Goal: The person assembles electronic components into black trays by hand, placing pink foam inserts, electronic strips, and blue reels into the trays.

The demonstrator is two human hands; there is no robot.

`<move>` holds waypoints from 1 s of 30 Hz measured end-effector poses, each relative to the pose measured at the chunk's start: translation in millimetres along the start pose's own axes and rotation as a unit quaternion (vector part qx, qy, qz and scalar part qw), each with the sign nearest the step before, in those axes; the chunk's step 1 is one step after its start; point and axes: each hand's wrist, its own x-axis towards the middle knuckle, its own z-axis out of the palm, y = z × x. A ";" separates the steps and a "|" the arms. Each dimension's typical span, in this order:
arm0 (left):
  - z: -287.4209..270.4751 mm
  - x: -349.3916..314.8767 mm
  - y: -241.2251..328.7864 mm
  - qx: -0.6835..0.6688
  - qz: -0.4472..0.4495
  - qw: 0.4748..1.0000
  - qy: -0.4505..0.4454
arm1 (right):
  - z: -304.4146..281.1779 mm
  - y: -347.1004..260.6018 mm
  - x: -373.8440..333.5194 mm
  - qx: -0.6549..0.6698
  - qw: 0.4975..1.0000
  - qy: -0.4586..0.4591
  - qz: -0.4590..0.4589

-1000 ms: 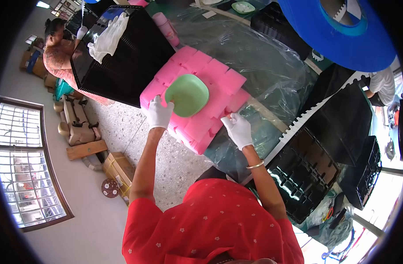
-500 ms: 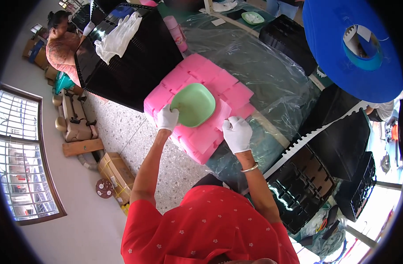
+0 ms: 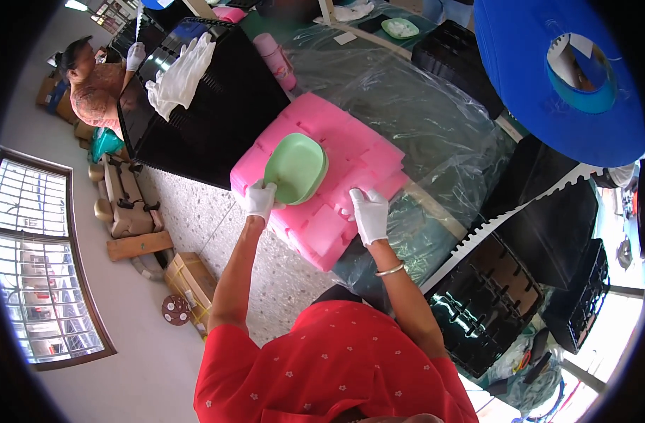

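Observation:
My left hand (image 3: pixel 259 200), in a white glove, pinches the near left rim of a light green plastic dish (image 3: pixel 291 166) with rounded corners. The dish is tilted over a stack of pink foam pieces (image 3: pixel 340 141), and its inside is bare apart from small marks near the gripped rim. To the right, my right hand (image 3: pixel 370 217), also gloved, is over the stack's near right edge with thumb and fingers apart. Between the hands, a small flat pink foam piece (image 3: pixel 328 227) rests on the stack.
Beyond the stack are a pink bottle (image 3: pixel 274 60) and a black crate (image 3: pixel 209 106) with white gloves (image 3: pixel 181 74) on it. Plastic film (image 3: pixel 400 99) covers the table. Blue sheets (image 3: pixel 505 70) and black trays (image 3: pixel 481 307) stand right. A co-worker (image 3: pixel 97 88) is at far left.
The green dish has moved left and tilted more, still in my left hand. My right hand has opened, and the foam piece by it now lies nearer me on the stack.

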 end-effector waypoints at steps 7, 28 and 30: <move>-11.7 4.1 9.0 -0.097 -0.049 0.994 0.015 | -33.8 -39.3 -56.7 -0.166 0.942 -0.015 -0.290; 87.9 -158.6 66.8 0.056 0.270 0.884 -0.379 | -234.8 -100.9 -216.5 -0.049 0.956 -0.002 -0.289; 108.5 -173.6 55.0 0.017 0.202 0.875 -0.440 | -257.2 -99.6 -227.9 -0.021 0.955 -0.018 -0.294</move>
